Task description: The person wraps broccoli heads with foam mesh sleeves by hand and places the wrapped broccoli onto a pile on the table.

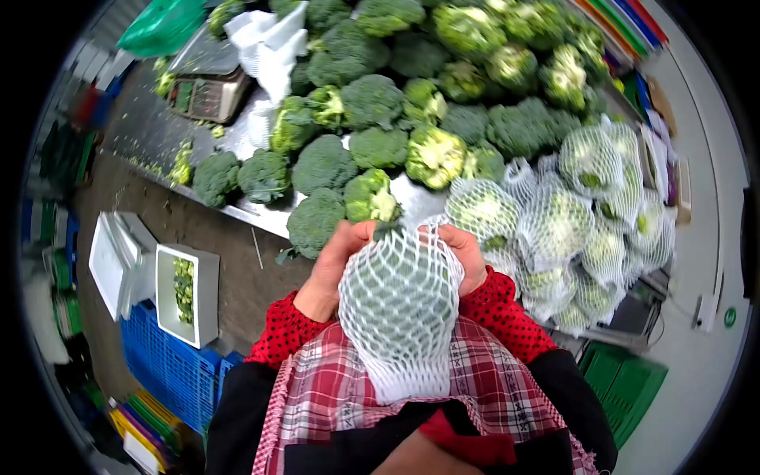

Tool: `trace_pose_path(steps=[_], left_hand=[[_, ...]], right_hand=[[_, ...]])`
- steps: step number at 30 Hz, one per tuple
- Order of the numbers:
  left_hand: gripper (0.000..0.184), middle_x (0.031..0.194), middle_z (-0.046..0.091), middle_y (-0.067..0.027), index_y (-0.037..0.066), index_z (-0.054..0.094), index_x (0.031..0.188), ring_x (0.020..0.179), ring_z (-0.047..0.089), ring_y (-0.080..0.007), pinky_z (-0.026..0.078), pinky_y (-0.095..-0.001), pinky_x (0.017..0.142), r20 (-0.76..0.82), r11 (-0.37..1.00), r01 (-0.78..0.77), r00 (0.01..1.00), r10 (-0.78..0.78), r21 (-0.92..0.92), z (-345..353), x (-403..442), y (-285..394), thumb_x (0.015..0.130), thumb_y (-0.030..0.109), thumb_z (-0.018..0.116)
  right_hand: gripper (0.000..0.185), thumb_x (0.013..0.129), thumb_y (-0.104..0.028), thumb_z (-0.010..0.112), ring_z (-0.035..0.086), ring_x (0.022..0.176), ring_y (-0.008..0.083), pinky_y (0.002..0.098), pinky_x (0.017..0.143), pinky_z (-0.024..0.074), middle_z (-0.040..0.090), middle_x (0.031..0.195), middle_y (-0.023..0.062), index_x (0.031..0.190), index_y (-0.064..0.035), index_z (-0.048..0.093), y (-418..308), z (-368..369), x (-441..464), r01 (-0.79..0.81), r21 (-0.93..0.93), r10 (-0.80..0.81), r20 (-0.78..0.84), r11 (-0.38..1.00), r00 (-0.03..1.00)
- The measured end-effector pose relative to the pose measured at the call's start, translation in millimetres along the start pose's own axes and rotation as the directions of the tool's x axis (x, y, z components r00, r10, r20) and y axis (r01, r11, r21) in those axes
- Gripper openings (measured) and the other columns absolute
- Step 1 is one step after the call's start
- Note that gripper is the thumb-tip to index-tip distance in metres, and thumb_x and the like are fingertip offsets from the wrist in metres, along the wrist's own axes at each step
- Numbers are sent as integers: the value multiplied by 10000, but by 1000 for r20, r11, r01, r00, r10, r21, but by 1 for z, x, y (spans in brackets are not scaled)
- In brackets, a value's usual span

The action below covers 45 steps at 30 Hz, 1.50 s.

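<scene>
A broccoli head (396, 273) in a white foam net (412, 384) is held just off the near edge of a metal desk (134, 119), above the worker's checked apron (317, 380). The left hand (336, 257) and right hand (465, 253) are curled around opposite sides of the net's upper end, its narrow tail hanging toward the apron. Bare broccoli (324, 162) crowds the desk to its near edge; netted heads (558, 222) are heaped at its right end. The head is likely firm and moderately weighty, its florets easily bruised, the mesh soft and stretchy; a broad hold on both sides, without pinching the crown, should suit.
</scene>
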<state>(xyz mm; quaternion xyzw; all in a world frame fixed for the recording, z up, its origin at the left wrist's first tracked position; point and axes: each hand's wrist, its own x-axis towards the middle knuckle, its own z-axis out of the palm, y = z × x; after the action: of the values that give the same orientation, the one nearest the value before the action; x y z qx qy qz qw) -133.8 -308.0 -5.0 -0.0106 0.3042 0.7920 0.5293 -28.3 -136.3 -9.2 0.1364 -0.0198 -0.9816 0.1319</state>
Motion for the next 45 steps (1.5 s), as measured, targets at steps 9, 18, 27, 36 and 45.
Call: trace_pose_path(steps=[9,18,27,36,45], left_hand=[[154,939,618,-86,39,526,767,820,578,-113,469,-234,767,65,944,-4,998,-19,330,17,36,1,908,97,552],[199,1032,580,-131,40,519,720,905,552,-149,418,-260,776,407,679,-322,913,39,660,54,32,15,781,131,686],[271,873,625,-108,75,415,644,702,522,-90,395,-215,620,139,809,-96,990,18,581,44,40,13,809,32,626],[319,1191,581,-119,-9,513,1206,1073,583,-208,509,-333,892,-54,972,234,971,-233,23,-72,2,-79,947,175,479],[268,1022,641,-128,-27,556,1079,885,628,-216,522,-342,792,-79,937,-195,971,227,290,-25,44,-23,951,163,418]], right_hand=[[171,935,-107,439,531,648,65,216,596,425,617,762,17,866,-13,563,-10,15,-43,306,-937,-833,32,166,552],[177,922,-147,464,546,609,82,242,580,447,601,750,21,850,-34,579,-44,23,-35,304,-774,-602,-121,555,790],[257,925,-175,495,636,743,103,235,674,511,666,871,66,1005,37,617,-44,-6,-18,159,-687,-341,-137,709,930],[276,936,-69,443,590,968,153,275,827,493,635,1090,94,1165,14,573,32,-47,-48,147,-772,-567,-309,619,764],[223,918,-112,410,536,566,153,294,522,454,624,837,113,969,12,588,-20,-75,26,297,-364,-392,-224,883,892]])
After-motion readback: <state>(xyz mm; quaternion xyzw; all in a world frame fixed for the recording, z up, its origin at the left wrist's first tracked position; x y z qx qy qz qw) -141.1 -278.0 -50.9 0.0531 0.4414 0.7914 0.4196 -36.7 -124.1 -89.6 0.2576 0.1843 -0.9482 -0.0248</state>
